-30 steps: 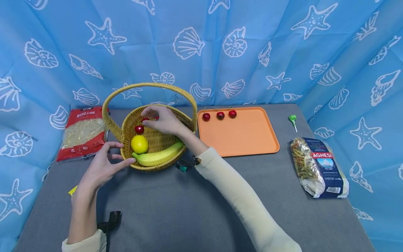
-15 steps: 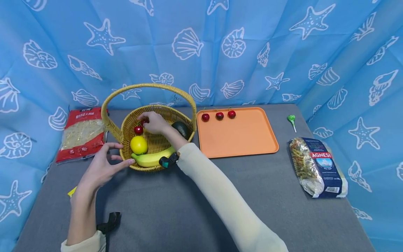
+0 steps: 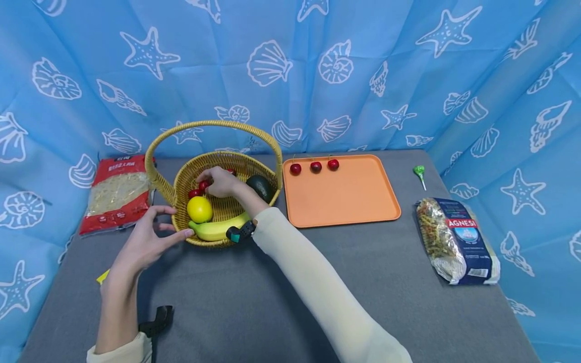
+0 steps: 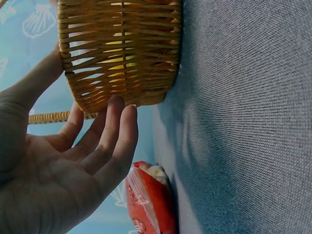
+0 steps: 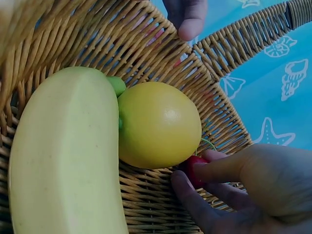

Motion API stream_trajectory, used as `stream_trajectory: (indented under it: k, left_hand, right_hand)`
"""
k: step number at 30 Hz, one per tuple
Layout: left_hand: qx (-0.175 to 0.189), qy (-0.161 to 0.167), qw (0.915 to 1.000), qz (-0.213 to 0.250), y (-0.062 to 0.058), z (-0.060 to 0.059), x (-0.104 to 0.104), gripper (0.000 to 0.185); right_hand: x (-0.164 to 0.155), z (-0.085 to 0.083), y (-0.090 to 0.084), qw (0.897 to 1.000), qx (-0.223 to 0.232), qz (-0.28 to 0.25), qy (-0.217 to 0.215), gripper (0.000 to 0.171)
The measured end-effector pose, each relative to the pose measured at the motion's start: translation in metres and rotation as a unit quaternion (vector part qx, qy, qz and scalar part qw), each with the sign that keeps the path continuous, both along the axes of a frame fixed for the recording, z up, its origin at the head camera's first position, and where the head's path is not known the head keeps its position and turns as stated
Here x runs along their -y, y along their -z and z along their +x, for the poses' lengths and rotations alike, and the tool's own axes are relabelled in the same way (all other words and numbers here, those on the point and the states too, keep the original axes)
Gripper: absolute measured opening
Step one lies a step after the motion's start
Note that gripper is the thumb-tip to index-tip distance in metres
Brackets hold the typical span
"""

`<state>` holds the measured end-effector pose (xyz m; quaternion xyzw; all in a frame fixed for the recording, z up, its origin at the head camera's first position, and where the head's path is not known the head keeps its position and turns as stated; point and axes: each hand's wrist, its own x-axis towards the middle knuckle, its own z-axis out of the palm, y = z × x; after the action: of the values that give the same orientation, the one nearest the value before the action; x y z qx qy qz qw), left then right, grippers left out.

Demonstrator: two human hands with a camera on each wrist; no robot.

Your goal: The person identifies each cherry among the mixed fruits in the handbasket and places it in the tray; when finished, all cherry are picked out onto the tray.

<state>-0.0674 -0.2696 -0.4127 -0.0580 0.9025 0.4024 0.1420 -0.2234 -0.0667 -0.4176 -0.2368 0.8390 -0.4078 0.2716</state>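
My right hand [image 3: 222, 182] reaches down into a wicker basket [image 3: 229, 157]. In the right wrist view its thumb and fingers pinch a red cherry [image 5: 193, 168] with a green stem, right beside a yellow lemon [image 5: 160, 124]. Another cherry [image 3: 195, 193] lies close by in the basket. A banana [image 3: 217, 230] runs along the near wall, and a dark avocado [image 3: 260, 188] sits at the right. Behind the right hand shows part of a red fruit [image 3: 231, 172]. My left hand [image 3: 145, 239] grips the basket's near left side, thumb at the rim and fingertips against the wall.
An orange tray [image 3: 345, 196] with 3 cherries along its back edge stands right of the basket. Further right lie a green lollipop [image 3: 419, 172] and a pasta bag [image 3: 458, 242]. A red bag [image 3: 119, 194] lies left. The basket's tall handle [image 3: 213, 122] arches over it.
My right hand has moved left and down inside the basket to the cherries beside the lemon, uncovering the avocado. The cherries there have shifted slightly. My left hand stays on the basket.
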Motion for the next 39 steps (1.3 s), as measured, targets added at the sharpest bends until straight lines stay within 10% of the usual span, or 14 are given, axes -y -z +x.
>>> stream_trajectory:
  k: [18, 28, 39]
  left_hand:
    - [0.002, 0.005, 1.0000, -0.003, -0.001, 0.000, 0.002, 0.087]
    - [0.006, 0.002, 1.0000, -0.004, -0.001, 0.000, 0.001, 0.087]
    - [0.004, 0.003, 1.0000, -0.004, 0.000, 0.000, 0.001, 0.087]
  right_hand:
    - [-0.027, 0.014, -0.020, 0.994, -0.037, -0.099, 0.031, 0.034]
    - [-0.083, 0.054, -0.060, 0.982, -0.059, -0.180, 0.016, 0.032]
    - [-0.162, 0.095, -0.060, 0.967, -0.083, -0.234, 0.054, 0.031]
